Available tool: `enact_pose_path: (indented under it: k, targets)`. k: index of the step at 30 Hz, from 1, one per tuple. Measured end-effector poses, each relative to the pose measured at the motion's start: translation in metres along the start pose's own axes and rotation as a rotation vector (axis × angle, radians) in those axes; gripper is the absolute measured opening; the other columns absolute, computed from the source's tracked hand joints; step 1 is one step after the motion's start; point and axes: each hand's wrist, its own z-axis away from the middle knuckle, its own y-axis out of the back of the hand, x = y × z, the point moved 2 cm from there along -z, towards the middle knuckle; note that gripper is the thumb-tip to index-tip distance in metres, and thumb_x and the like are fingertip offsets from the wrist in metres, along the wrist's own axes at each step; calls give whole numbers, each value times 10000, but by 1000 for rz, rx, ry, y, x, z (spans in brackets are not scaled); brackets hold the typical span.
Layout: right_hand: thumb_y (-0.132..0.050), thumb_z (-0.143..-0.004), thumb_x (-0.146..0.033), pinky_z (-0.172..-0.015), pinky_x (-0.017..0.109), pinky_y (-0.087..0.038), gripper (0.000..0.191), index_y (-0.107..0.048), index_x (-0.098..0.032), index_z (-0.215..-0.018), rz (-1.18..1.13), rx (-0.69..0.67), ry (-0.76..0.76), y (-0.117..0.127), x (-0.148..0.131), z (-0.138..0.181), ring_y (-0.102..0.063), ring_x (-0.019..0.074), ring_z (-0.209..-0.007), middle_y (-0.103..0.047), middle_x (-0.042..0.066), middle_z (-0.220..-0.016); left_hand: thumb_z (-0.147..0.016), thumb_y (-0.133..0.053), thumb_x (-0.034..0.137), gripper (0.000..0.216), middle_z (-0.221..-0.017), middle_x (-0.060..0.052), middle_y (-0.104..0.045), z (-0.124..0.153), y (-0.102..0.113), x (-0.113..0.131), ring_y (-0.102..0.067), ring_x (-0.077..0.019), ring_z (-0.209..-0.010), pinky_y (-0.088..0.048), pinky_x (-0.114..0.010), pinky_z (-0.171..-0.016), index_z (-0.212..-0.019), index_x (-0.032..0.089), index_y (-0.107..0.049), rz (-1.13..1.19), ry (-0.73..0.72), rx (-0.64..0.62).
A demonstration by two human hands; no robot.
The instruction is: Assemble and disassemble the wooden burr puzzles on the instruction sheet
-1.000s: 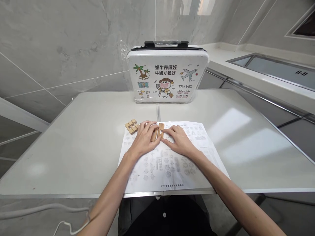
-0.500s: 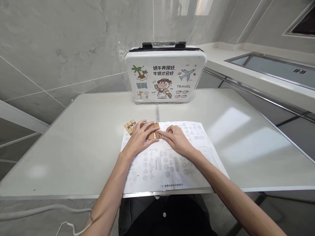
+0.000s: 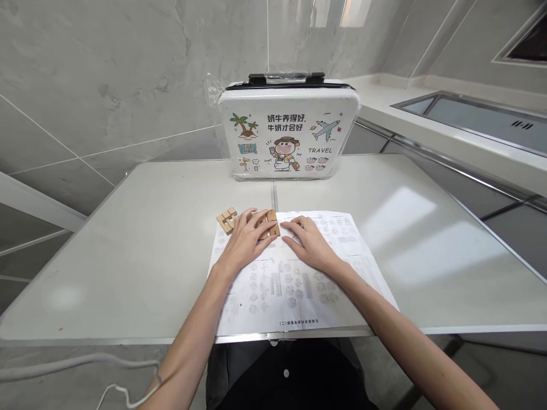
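Observation:
My left hand [image 3: 248, 236] lies over a group of flat wooden puzzle blocks [image 3: 273, 215], its fingers on top and its thumb at their near edge. Parts of these blocks are hidden under the fingers; a dark mark shows on one. My right hand [image 3: 305, 242] rests just to the right, thumb and index finger apart, with nothing visible between them. Beyond my left hand sits another group of light wooden blocks [image 3: 225, 217] with a gap in its middle. Beneath both hands spreads a printed paper sheet [image 3: 265, 316] with small diagrams.
A white cartoon-printed case [image 3: 290, 128] in clear plastic wrap stands upright at the back of the white folding table [image 3: 106, 245]. The table's centre seam runs under the sheet. A pale cable [image 3: 85, 361] hangs at lower left; a counter [image 3: 461, 131] runs along the right.
The blocks under my left hand have shifted slightly away from me, and the rightmost one sits closer in line. My right fingers have come off that block and parted.

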Motion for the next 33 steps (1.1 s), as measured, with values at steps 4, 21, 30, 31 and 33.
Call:
enact_pose_path:
  k: [4,21,30,31,33]
  targets:
    - [-560,-1069,-326,-1044,556,-511,304,-637,-255,-1355,-13,14,-22,0,1,0,-584,348,-1175,-619,134,-1183,-1068,-574,446,352,-1586,-67,-555,0,-1,-2,-395,-356,-1491,-369,-610,-1239,-1365,300,-696,-16,28,37]
    - [-545,-1063,-308,-1041,530,-515,233,-630,-240,-1269,-35,17,-66,1,1,-1,-609,333,-1170,-648,132,-1191,-1028,-617,426,346,-1461,-156,-623,-1,9,-16,-442,-375,-1429,-358,-569,-1195,-1300,213,-641,-89,323,366]
    - [-527,-1062,-291,-1042,532,-512,233,-624,-241,-1269,-27,14,-76,3,-1,-1,-609,329,-1165,-648,130,-1184,-1017,-548,361,373,-1366,-168,-696,5,6,-36,-514,-414,-1348,-369,-609,-1148,-1346,194,-601,-56,468,355]
    - [-527,-1062,-292,-1041,536,-514,234,-625,-246,-1269,-28,15,-76,3,-1,-1,-611,330,-1162,-650,129,-1183,-1009,-543,332,373,-1347,-165,-704,5,6,-37,-535,-412,-1320,-381,-609,-1135,-1350,193,-601,-43,471,357]
    - [-526,-1061,-294,-1038,542,-517,236,-625,-252,-1271,-32,17,-77,4,-1,-1,-612,331,-1158,-654,126,-1179,-986,-535,278,386,-1332,-157,-708,5,6,-37,-570,-405,-1275,-407,-601,-1112,-1357,195,-601,-20,476,363]
